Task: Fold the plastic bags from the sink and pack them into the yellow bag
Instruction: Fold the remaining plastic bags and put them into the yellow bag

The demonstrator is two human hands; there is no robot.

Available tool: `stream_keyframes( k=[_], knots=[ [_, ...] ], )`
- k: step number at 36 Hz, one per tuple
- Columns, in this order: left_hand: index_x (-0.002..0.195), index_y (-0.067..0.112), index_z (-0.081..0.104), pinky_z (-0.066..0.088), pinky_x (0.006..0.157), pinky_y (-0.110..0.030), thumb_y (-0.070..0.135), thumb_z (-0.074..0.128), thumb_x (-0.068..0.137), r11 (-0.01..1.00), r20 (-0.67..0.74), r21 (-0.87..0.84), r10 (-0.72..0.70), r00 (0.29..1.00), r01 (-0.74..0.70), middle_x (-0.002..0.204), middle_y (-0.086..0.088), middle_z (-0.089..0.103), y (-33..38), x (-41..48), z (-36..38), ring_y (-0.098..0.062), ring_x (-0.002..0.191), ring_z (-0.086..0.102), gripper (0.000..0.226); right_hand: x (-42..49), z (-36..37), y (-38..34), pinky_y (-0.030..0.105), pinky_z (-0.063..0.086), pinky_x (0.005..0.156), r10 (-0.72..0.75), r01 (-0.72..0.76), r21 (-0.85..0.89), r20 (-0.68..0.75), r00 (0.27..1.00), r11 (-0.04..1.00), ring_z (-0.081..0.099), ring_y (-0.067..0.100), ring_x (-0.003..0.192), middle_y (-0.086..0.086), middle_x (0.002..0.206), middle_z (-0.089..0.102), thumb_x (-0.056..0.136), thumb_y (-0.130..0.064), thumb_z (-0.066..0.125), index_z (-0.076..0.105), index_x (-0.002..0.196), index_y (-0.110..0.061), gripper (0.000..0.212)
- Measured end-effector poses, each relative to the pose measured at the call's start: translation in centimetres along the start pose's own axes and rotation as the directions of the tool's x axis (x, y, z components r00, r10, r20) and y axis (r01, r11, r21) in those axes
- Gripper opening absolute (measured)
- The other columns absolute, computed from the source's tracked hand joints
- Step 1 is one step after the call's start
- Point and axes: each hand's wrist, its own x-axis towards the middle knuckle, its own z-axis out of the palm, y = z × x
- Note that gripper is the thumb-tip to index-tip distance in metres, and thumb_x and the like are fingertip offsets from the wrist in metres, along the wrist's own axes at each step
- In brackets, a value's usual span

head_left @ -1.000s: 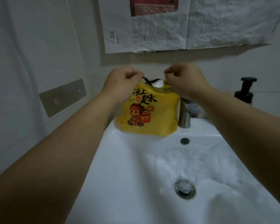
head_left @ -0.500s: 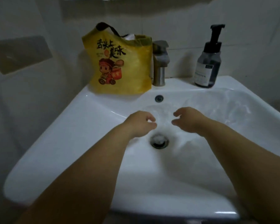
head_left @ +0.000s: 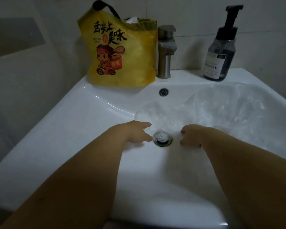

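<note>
Glossy white ceramic sink (head_left: 73,129), broad and shallow, with a round metal drain (head_left: 162,139) in its floor and a small overflow hole (head_left: 163,92) at 12 o'clock from it. Thin, clear plastic bags (head_left: 213,109), crinkled and shiny, spread over the basin from the drain out toward 2 o'clock.

At 11 o'clock from the drain, on the back rim: yellow bag (head_left: 122,52), upright, soft and wrinkled, printed with black lettering and a cartoon figure, topped by a black strap handle (head_left: 106,7). Mouth open, with something white and crumpled (head_left: 132,19) poking out. Just beside it at 3 o'clock, a cylindrical brushed-metal tap (head_left: 166,52). Further along the rim, a dark see-through soap bottle (head_left: 220,52) with a black pump.

Left hand (head_left: 135,132) at 9 o'clock from the drain, thumb and fingers stretched out and spread, gripping nothing. Right hand (head_left: 191,136) at 3 o'clock, fingers curled down onto the plastic film; cannot tell whether grasping it.
</note>
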Motion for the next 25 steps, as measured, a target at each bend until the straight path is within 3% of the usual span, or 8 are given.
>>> stream_keyframes(
  k=[6,8,12,14,18,20,23,25],
  knots=[
    [0.153,0.036,0.015,0.015,0.117,-0.039,0.037,0.042,0.102,0.948,0.222,0.319,-0.050,0.974,-0.024,0.164,-0.002,0.005,1.2,-0.3,1.7,-0.025,0.149,0.012,0.058,0.0,0.1,-0.9,0.032,0.046,0.083,-0.041,0.041,-0.012,0.014,0.999,0.999,0.057,0.026,0.098,0.013,0.132,0.054,0.094,-0.031,0.058,0.052,0.132,-0.005,0.046],
    [0.154,0.029,0.021,0.015,0.118,-0.039,0.035,0.038,0.103,0.930,0.217,0.367,-0.078,0.973,-0.008,0.163,-0.003,0.009,1.0,0.2,1.9,-0.024,0.148,0.015,0.054,0.0,-0.1,-1.0,0.032,0.047,0.084,-0.054,0.055,0.039,-0.018,0.998,0.998,0.057,0.027,0.104,0.014,0.131,0.054,0.095,-0.029,0.057,0.053,0.131,-0.004,0.044],
    [0.143,0.006,0.041,0.031,0.108,-0.036,0.024,0.032,0.105,0.920,0.131,0.389,-0.097,0.987,0.039,0.151,-0.011,0.038,1.4,0.2,2.0,-0.028,0.136,0.039,0.043,-0.4,-0.8,-0.7,0.035,0.051,0.090,-0.043,0.054,0.149,-0.073,0.996,0.987,0.057,0.032,0.113,0.016,0.130,0.054,0.097,-0.028,0.053,0.051,0.132,0.000,0.045],
    [0.141,0.004,0.043,0.033,0.105,-0.035,0.026,0.030,0.106,0.923,0.107,0.383,-0.079,0.991,0.032,0.149,-0.012,0.041,1.7,-0.4,1.9,-0.028,0.133,0.042,0.043,-0.7,-0.9,-0.6,0.038,0.053,0.090,-0.044,0.056,0.171,-0.075,0.996,0.984,0.058,0.033,0.111,0.016,0.129,0.054,0.097,-0.028,0.053,0.052,0.131,0.001,0.044],
    [0.137,0.005,0.046,0.034,0.101,-0.034,0.034,0.031,0.105,0.942,0.092,0.335,-0.053,0.994,0.019,0.145,-0.012,0.045,1.7,-0.2,1.8,-0.027,0.129,0.045,0.046,-1.2,-1.1,-0.6,0.031,0.042,0.098,-0.063,0.077,0.159,-0.088,0.994,0.984,0.048,0.029,0.125,0.014,0.140,0.046,0.100,-0.029,0.046,0.046,0.138,-0.002,0.047],
    [0.143,0.012,0.041,0.031,0.107,-0.037,0.039,0.036,0.103,0.947,0.051,0.322,-0.031,0.998,0.013,0.152,-0.014,0.033,1.4,0.0,1.5,-0.031,0.135,0.036,0.048,-1.2,-1.1,-0.7,0.030,0.037,0.102,-0.089,0.104,0.143,-0.108,0.990,0.984,0.044,0.027,0.130,0.013,0.145,0.043,0.100,-0.028,0.048,0.043,0.141,-0.005,0.047],
    [0.150,0.035,0.029,0.010,0.120,-0.046,0.049,0.044,0.098,0.940,0.018,0.341,0.012,1.000,-0.017,0.162,-0.012,-0.008,1.6,-0.4,1.4,-0.034,0.148,-0.005,0.057,-1.1,-1.1,-0.9,0.030,0.036,0.102,-0.114,0.132,0.134,-0.134,0.984,0.982,0.042,0.027,0.131,0.011,0.146,0.041,0.097,-0.025,0.053,0.044,0.141,-0.007,0.048],
    [0.152,0.037,0.022,-0.002,0.119,-0.049,0.056,0.037,0.098,0.911,0.110,0.409,0.018,0.994,-0.062,0.162,-0.010,-0.014,2.3,-0.6,1.9,-0.033,0.146,-0.019,0.059,-1.2,-1.0,-0.9,0.030,0.037,0.101,-0.125,0.139,0.115,-0.127,0.984,0.984,0.043,0.027,0.130,0.012,0.145,0.042,0.098,-0.024,0.052,0.044,0.141,-0.007,0.047]
  ],
)
